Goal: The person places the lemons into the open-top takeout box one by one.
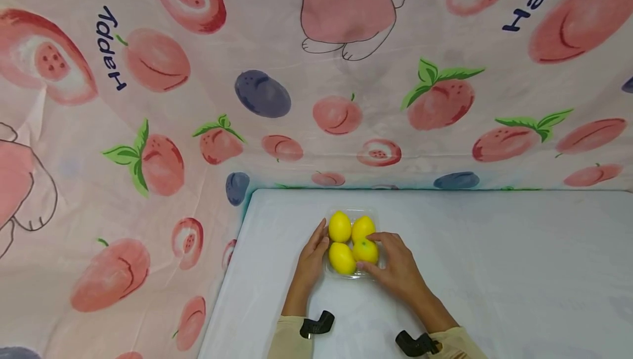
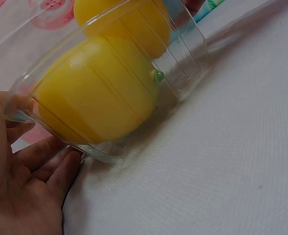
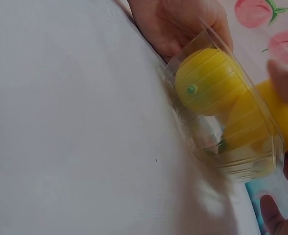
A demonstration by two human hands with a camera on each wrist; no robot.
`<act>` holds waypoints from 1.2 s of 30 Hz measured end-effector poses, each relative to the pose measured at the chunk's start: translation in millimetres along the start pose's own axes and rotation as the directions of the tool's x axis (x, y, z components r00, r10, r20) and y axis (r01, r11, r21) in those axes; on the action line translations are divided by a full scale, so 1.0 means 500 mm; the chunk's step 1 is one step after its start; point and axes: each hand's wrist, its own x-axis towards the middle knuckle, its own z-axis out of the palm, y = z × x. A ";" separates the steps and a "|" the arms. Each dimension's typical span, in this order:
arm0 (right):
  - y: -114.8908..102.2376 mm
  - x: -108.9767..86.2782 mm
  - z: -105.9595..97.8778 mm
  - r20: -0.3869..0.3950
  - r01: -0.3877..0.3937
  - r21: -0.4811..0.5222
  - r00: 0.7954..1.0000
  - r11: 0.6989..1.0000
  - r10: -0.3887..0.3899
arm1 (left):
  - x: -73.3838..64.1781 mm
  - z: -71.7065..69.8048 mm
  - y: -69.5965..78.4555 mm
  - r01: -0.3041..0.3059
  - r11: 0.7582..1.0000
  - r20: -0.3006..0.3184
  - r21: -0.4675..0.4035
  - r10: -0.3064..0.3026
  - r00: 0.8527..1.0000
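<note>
Several yellow lemons (image 1: pixel 339 226) sit in a clear plastic tray (image 1: pixel 347 276) near the back of the white table. My left hand (image 1: pixel 311 254) rests against the tray's left side; its fingers lie along the clear wall, fairly straight. At the tray's front right, my right hand (image 1: pixel 398 268) holds a lemon (image 1: pixel 366 250) between thumb and fingers. Through the tray wall, the left wrist view shows a front lemon (image 2: pixel 100 90) with a green stem end. The right wrist view shows the held lemon partly covered by the right thumb (image 3: pixel 285 83).
A white cloth (image 1: pixel 494 260) covers the table. Behind it and to the left hangs a pink sheet (image 1: pixel 296 34) printed with fruit. Black wrist mounts (image 1: pixel 317 324) sit on both sleeves.
</note>
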 end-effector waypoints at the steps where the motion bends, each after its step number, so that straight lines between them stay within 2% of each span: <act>1: 0.000 0.000 0.000 -0.002 -0.001 0.004 1.000 1.000 0.001 | 0.000 0.000 0.000 -0.002 1.000 0.000 -0.002 0.002 1.000; 9: -0.001 -0.002 -0.003 -0.039 0.039 0.000 0.998 0.999 -0.039 | 0.000 0.002 0.002 -0.003 1.000 0.000 0.000 0.003 1.000; 19: 0.004 -0.001 -0.002 -0.031 0.046 -0.009 0.998 0.999 -0.046 | 0.002 0.002 0.000 0.005 1.000 -0.003 0.006 -0.005 1.000; 29: 0.016 -0.007 0.008 -0.019 0.013 -0.043 1.000 0.999 -0.014 | 0.001 0.002 0.002 0.016 1.000 0.006 0.016 -0.016 1.000; 36: 0.019 -0.008 0.009 -0.018 0.018 -0.045 1.000 0.999 -0.019 | 0.002 0.002 0.000 0.005 1.000 0.004 0.027 -0.005 1.000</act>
